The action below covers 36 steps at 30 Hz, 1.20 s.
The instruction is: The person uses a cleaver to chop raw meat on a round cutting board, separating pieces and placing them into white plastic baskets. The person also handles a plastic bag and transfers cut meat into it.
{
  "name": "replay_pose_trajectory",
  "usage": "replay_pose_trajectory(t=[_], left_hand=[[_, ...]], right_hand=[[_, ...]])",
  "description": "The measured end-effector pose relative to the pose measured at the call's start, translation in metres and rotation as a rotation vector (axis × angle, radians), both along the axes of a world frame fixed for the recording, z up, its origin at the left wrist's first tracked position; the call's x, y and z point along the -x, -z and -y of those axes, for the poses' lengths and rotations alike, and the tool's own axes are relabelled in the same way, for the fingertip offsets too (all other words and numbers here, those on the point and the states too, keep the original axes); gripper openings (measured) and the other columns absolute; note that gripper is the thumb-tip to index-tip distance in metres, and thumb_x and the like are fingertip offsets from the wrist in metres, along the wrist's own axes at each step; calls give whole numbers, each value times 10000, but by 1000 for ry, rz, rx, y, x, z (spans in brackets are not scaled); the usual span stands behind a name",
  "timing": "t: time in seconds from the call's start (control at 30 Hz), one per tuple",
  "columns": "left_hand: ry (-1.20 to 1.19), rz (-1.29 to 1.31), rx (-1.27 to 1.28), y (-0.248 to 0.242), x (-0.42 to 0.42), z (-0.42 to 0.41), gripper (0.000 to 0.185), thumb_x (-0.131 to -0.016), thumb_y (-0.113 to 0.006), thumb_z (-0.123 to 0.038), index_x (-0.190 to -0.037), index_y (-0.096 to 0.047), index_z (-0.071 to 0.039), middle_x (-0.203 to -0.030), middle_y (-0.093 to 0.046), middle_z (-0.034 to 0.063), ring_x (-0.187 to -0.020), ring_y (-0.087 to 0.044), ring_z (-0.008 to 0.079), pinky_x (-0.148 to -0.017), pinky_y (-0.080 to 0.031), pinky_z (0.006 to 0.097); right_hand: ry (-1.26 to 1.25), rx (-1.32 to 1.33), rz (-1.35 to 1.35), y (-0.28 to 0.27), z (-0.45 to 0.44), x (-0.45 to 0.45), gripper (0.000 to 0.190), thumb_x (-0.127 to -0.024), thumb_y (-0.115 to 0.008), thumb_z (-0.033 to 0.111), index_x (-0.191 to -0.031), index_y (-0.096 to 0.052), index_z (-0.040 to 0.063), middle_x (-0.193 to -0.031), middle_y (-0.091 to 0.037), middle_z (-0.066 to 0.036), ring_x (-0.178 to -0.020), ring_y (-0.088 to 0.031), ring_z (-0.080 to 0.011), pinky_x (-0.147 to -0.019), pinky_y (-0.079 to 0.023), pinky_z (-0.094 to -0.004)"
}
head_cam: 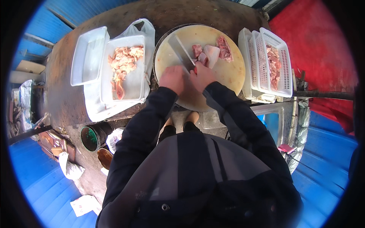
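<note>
On a round cutting board (228,77), my right hand (203,77) is closed around the red handle of a cleaver (182,51), whose broad blade points away from me and to the left. My left hand (172,79) is at the board's near left part, beside the blade; it is blurred, and whether it holds anything cannot be told. Several pieces of raw meat (211,54) lie just beyond my right hand, to the right of the blade. A longer ribbed piece of meat (224,49) lies farther right on the board.
Left of the board, a white tray (122,100) of pale meat pieces rests on a plastic bag (97,109), beside another white tray (89,57). To the right stand white perforated baskets (286,68), the outermost holding meat. A dark bucket (89,138) stands on the floor at lower left.
</note>
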<state>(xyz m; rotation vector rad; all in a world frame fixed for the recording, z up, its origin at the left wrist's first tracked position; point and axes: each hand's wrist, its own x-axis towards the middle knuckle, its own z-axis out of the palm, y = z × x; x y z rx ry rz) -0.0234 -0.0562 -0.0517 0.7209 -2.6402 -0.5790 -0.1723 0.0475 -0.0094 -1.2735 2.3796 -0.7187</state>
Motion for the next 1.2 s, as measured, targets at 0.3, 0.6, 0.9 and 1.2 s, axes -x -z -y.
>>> replay_pose_trajectory(t=[0.3, 0.6, 0.9, 1.2], left_hand=[[76, 215, -160, -70, 86, 44, 740, -852, -813, -361, -1483, -510, -121, -1366, -532, 202, -1253, -540, 442, -1041, -493, 524], [63, 376, -43, -41, 91, -8, 607, -860, -823, -329, -1376, -555, -156, -1312, -540, 194, -1201, -549, 448, -1023, -470, 561], [-23, 61, -316, -21, 72, -32, 541, -890, -747, -58, -1388, -539, -95, -1238, -516, 240, -1114, -575, 449, -991, -500, 506], [80, -150, -306, -72, 118, -52, 553, -888, -713, -20, -1408, -537, -88, -1262, -500, 245, -1096, -596, 449, -966, -519, 482]], right_hand=[[286, 5, 345, -70, -135, 27, 239, -987, -650, 185, -1088, -600, -26, -740, -656, -154, -595, -682, -300, -560, -557, -418], [357, -149, 817, -37, -161, 14, 254, -995, -642, 202, -989, -537, -30, -677, -591, -106, -465, -604, -194, -447, -527, -364], [245, -167, 836, -37, -150, 7, 269, -1005, -637, 225, -1005, -525, -19, -675, -593, -109, -473, -620, -221, -466, -523, -389], [294, 19, 632, -66, -177, 22, 264, -978, -663, 221, -1036, -559, -14, -748, -653, -197, -603, -667, -367, -619, -543, -453]])
